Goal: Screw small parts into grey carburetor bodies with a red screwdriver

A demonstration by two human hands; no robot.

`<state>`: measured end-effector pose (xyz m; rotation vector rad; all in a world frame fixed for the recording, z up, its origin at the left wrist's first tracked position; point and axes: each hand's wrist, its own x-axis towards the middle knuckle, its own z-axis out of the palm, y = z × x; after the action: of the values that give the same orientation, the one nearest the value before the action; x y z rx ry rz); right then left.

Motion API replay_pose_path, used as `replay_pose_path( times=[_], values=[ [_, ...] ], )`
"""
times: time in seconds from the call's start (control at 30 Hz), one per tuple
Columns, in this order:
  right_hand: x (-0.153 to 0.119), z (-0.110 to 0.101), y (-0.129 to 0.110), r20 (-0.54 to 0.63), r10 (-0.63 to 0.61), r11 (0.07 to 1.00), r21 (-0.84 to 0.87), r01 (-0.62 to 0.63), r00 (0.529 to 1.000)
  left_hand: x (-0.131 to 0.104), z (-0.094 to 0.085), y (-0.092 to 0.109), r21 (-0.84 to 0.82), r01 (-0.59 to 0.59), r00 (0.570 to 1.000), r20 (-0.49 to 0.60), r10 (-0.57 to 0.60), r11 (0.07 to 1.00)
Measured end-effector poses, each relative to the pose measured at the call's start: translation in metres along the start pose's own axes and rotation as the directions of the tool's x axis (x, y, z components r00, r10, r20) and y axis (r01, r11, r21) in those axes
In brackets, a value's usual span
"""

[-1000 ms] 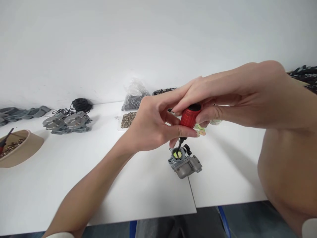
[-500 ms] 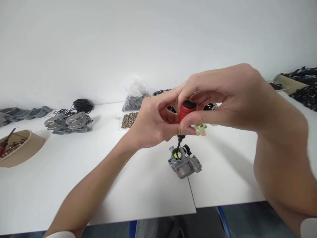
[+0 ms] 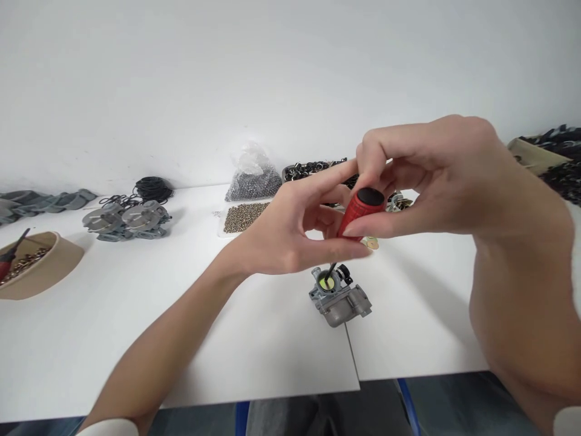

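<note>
A red screwdriver (image 3: 358,212) with a black cap leans to the right, its shaft pointing down into the round bore of a grey metal carburetor (image 3: 342,306). A yellow-green disc (image 3: 325,283) shows inside that bore, at the shaft's tip. My right hand (image 3: 422,175) pinches the handle between thumb and fingers near its top. From the other side, my left hand (image 3: 295,224) has its thumb and fingers about the lower handle. The carburetor rests on the white table, over the seam, and neither hand touches it.
Two more carburetors (image 3: 144,219) stand at left, near a coil of black cord (image 3: 153,189). A beige bowl (image 3: 59,260) holds small brass-coloured parts and another screwdriver (image 3: 9,257). Behind my hands are a tray of small beads (image 3: 242,218), a plastic bag (image 3: 254,178) and black parts (image 3: 308,169).
The screwdriver's handle has tipped to the right, its tip staying in the bore. My right hand has shifted right with it, and the left hand's fingers reach further right.
</note>
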<state>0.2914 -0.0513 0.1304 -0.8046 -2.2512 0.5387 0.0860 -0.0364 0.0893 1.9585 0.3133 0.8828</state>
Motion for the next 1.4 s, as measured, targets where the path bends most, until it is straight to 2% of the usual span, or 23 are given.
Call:
replay_pose_path(
  times=[0.13, 0.2, 0.27, 0.4, 0.47, 0.57, 0.7, 0.77, 0.83, 0.97, 1.03, 1.13, 1.23, 1.3, 1.4],
  values=[
    [0.002, 0.000, -0.002, 0.016, -0.061, 0.998, 0.013, 0.061, 0.998, 0.002, 0.003, -0.007, 0.017, -0.103, 0.984, -0.141, 0.105, 0.995],
    [0.002, -0.005, -0.003, 0.070, -0.085, 0.995, 0.053, 0.082, 0.994, 0.002, 0.002, -0.007, 0.004, -0.110, 0.987, -0.120, 0.109, 0.994],
    [0.001, -0.009, -0.003, 0.117, -0.100, 0.992, 0.093, 0.089, 0.988, 0.000, -0.001, -0.005, -0.016, -0.065, 0.997, -0.049, 0.064, 0.998],
    [0.000, -0.010, -0.003, 0.115, -0.043, 0.991, 0.130, 0.028, 0.992, -0.004, -0.002, 0.004, -0.042, 0.031, 0.998, 0.050, -0.029, 0.999],
    [0.000, -0.007, -0.004, 0.097, -0.001, 0.991, 0.134, -0.012, 0.995, -0.004, 0.000, 0.005, -0.032, 0.039, 0.999, 0.035, -0.037, 0.999],
    [0.001, -0.004, -0.005, 0.076, 0.022, 0.993, 0.115, -0.031, 0.997, -0.001, 0.004, 0.002, -0.002, 0.018, 0.999, -0.046, -0.018, 1.000],
    [0.000, -0.006, -0.005, 0.066, -0.033, 0.995, 0.097, 0.027, 0.997, 0.002, 0.004, -0.005, -0.015, -0.109, 0.986, -0.126, 0.106, 0.994],
    [0.000, -0.010, -0.005, 0.099, -0.077, 0.991, 0.114, 0.065, 0.992, 0.002, 0.001, -0.006, -0.053, -0.137, 0.986, -0.106, 0.131, 0.989],
    [-0.001, -0.012, -0.005, 0.138, -0.080, 0.990, 0.122, 0.064, 0.987, 0.001, -0.001, -0.005, -0.102, -0.097, 0.994, -0.055, 0.092, 0.990],
    [-0.001, -0.009, -0.002, 0.098, 0.018, 0.994, 0.106, -0.028, 0.995, -0.002, -0.002, -0.002, -0.103, 0.012, 1.000, 0.006, -0.011, 0.995],
    [0.000, -0.004, 0.000, 0.053, 0.053, 0.994, 0.095, -0.057, 0.997, -0.001, 0.000, -0.003, -0.066, 0.014, 1.000, 0.000, -0.014, 0.998],
    [0.003, 0.000, 0.003, 0.000, 0.041, 0.997, 0.069, -0.041, 0.999, 0.002, 0.003, -0.008, -0.026, -0.040, 0.997, -0.063, 0.038, 0.999],
    [0.005, -0.003, 0.001, 0.049, -0.020, 0.997, 0.073, 0.017, 0.999, 0.004, 0.002, -0.012, -0.041, -0.077, 0.989, -0.126, 0.072, 0.996],
    [0.004, -0.009, -0.003, 0.104, -0.042, 0.997, 0.069, 0.035, 0.994, 0.003, -0.001, -0.012, -0.073, -0.074, 0.994, -0.088, 0.068, 0.995],
    [-0.001, -0.014, -0.006, 0.104, -0.018, 1.000, 0.015, 0.017, 0.994, 0.000, -0.004, -0.008, -0.119, -0.019, 1.000, 0.015, 0.021, 0.993]
  ],
)
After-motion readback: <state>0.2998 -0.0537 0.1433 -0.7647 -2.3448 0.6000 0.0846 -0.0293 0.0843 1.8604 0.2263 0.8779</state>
